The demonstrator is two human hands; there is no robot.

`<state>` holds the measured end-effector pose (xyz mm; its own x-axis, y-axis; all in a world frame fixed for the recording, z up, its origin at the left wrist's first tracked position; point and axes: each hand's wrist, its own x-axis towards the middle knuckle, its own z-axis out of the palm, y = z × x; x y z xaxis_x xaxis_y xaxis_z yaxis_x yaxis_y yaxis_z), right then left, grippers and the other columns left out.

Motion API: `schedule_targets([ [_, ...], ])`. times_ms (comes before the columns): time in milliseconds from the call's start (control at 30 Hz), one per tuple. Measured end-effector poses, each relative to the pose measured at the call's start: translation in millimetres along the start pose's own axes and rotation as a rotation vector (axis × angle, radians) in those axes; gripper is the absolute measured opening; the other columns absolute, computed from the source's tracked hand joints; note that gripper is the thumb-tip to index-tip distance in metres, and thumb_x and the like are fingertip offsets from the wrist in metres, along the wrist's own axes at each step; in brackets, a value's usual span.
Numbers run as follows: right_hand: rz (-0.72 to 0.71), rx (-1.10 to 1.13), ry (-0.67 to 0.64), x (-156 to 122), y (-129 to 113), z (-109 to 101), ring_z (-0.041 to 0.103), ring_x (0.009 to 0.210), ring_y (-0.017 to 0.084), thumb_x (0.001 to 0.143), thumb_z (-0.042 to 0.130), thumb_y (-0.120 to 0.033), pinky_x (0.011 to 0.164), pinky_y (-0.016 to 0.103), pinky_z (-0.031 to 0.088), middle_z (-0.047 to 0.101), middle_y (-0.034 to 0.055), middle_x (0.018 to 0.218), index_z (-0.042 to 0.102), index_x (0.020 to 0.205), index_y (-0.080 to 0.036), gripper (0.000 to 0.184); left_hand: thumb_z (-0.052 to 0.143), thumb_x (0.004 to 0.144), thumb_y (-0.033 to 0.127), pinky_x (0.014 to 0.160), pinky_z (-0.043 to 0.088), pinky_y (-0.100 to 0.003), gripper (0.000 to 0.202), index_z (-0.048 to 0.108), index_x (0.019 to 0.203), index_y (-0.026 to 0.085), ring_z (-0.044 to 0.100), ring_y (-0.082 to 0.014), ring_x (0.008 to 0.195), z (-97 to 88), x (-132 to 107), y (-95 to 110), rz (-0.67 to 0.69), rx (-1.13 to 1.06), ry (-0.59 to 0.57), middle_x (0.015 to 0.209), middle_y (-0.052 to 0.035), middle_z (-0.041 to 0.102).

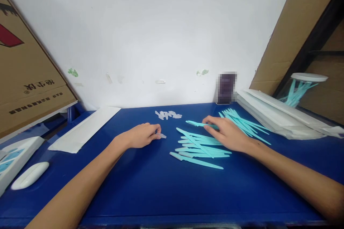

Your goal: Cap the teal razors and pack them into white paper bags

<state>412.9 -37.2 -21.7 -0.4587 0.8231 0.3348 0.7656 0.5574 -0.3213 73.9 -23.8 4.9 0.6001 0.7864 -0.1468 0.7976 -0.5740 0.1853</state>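
Observation:
Pinched between the fingertips of my left hand (pixel 143 135) is a small translucent blade cap (pixel 162 136). My right hand (pixel 225 132) grips a teal eyebrow razor (pixel 196 123) by its handle, the blade end pointing left toward the cap; the two are apart. Below it, several teal razors with pale covered tips (pixel 199 146) lie loosely fanned on the blue table. A second heap of teal razors (pixel 242 121) lies beyond my right wrist. Toward the wall sits a small pile of translucent caps (pixel 168 115).
A white flat package (pixel 86 128), a white mouse-shaped object (pixel 30 175) and a white-and-blue box (pixel 18 159) are on the left. Plastic sleeves (pixel 279 114) and a lidded clear jar of teal razors (pixel 298 89) stand right. Cardboard flanks both sides; a pixelated dark object (pixel 226 88) leans on the wall.

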Motion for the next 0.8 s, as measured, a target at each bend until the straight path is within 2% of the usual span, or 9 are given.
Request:
schedule_targets([
  [133,-0.046,-0.012,0.012,-2,-2,0,0.065,0.078,0.019,0.102,0.037,-0.039,0.070,0.033,0.046,0.072,0.0051,0.099,0.063,0.111,-0.020,0.033,0.037,0.102,0.044,0.064,0.035,-0.029,0.028,0.053,0.094,0.023,0.056,-0.0223,0.070,2.4,0,-5,0.001,-0.011,-0.029,0.069,-0.0019,0.061],
  [267,-0.126,-0.031,0.044,-2,-6,1,0.067,0.092,0.021,0.103,0.037,-0.039,0.077,0.034,0.050,0.071,0.0075,0.112,0.063,0.116,-0.020,0.035,0.030,0.103,0.049,0.060,0.033,-0.030,0.036,0.053,0.095,0.023,0.057,-0.0226,0.068,5.3,-1,-2,0.035,0.068,-0.002,0.074,-0.0035,0.061],
  [367,-0.184,-0.055,0.066,-3,-11,1,0.067,0.097,0.021,0.104,0.036,-0.037,0.079,0.034,0.051,0.070,0.0078,0.113,0.063,0.118,-0.021,0.035,0.022,0.105,0.048,0.059,0.033,-0.030,0.039,0.050,0.095,0.022,0.056,-0.0214,0.063,6.8,0,8,0.075,0.108,0.057,0.071,-0.0022,0.060],
  [567,-0.235,-0.055,0.061,-5,-19,0,0.068,0.091,0.019,0.104,0.037,-0.034,0.077,0.033,0.052,0.070,0.0074,0.108,0.063,0.120,-0.020,0.033,0.019,0.108,0.038,0.060,0.034,-0.031,0.036,0.045,0.090,0.021,0.058,-0.0201,0.065,9.0,4,31,0.167,0.293,0.223,0.077,-0.0031,0.062],
  [800,-0.273,-0.027,0.067,-7,-22,0,0.069,0.089,0.020,0.103,0.038,-0.032,0.077,0.033,0.053,0.071,0.0088,0.107,0.064,0.118,-0.020,0.032,0.024,0.108,0.033,0.066,0.039,-0.030,0.031,0.048,0.095,0.019,0.062,-0.0203,0.071,10.1,6,36,0.153,0.439,0.306,0.083,-0.0048,0.067],
])
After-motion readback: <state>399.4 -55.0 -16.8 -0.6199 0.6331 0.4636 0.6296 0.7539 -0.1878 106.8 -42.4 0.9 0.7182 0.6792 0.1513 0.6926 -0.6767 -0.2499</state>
